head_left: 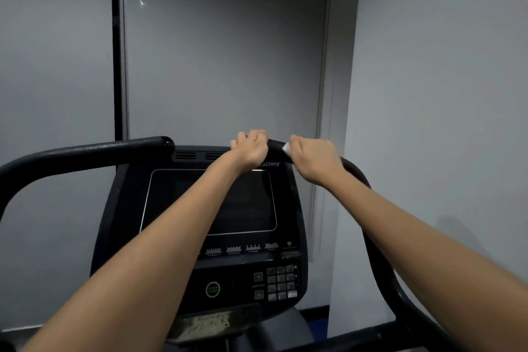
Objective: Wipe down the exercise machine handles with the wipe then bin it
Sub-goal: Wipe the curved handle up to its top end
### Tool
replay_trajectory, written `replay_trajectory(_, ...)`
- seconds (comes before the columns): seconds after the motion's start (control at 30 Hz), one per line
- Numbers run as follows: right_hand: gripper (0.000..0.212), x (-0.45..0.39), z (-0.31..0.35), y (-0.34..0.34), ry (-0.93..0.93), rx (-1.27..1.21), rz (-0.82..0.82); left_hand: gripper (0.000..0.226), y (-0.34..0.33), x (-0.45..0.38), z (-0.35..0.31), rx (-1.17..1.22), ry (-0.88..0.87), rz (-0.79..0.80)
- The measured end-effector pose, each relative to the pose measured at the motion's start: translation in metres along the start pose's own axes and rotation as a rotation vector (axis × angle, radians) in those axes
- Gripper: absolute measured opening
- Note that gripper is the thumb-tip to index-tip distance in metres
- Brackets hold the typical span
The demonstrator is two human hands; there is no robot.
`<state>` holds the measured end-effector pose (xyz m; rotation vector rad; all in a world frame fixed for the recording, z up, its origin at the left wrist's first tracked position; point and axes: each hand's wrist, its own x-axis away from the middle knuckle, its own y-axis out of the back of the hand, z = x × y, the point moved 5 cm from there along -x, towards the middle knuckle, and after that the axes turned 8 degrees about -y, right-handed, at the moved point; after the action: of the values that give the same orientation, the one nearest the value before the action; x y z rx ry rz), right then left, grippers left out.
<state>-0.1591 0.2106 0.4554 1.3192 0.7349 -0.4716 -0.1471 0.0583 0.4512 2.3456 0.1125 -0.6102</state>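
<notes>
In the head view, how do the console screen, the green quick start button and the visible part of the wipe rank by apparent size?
1. Console screen, clearly largest.
2. Green quick start button.
3. Wipe; mostly hidden under the right hand, so its real size is unsure.

Just two bare arms in shot

Both forearms are uncovered all the way up, no sleeves showing. The bare left hand (250, 148) and bare right hand (314, 158) wear no gloves, rings or watch.

Dim, grey, even light; a small glare spot on the blind (141, 3), a faint shadow on the right wall (457, 231). Soft focus, wide-angle bending at edges.
</notes>
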Motion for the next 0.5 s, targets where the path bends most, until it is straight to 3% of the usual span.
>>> replay_trajectory(0.07,0.035,0.012,0.008,0.000,0.106,-0.097,-0.122,0.053,0.000,0.006,-0.001,-0.024,-0.014,-0.087)
replay_trajectory(0.13,0.032,0.021,-0.003,0.004,0.152,-0.143,-0.131,0.055,-0.004,0.019,0.000,-0.023,-0.054,-0.230)
replay_trajectory(0.23,0.044,0.027,-0.032,0.010,0.047,-0.164,-0.075,0.054,-0.022,0.059,0.013,0.037,-0.158,-0.348)
replay_trajectory(0.37,0.048,0.010,-0.041,0.007,-0.195,-0.077,0.150,0.053,-0.058,0.098,0.046,-0.011,-0.155,-0.181)
replay_trajectory(0.5,0.048,-0.007,-0.002,0.005,-0.157,-0.104,0.296,0.046,-0.076,0.112,0.060,-0.055,-0.117,-0.098)
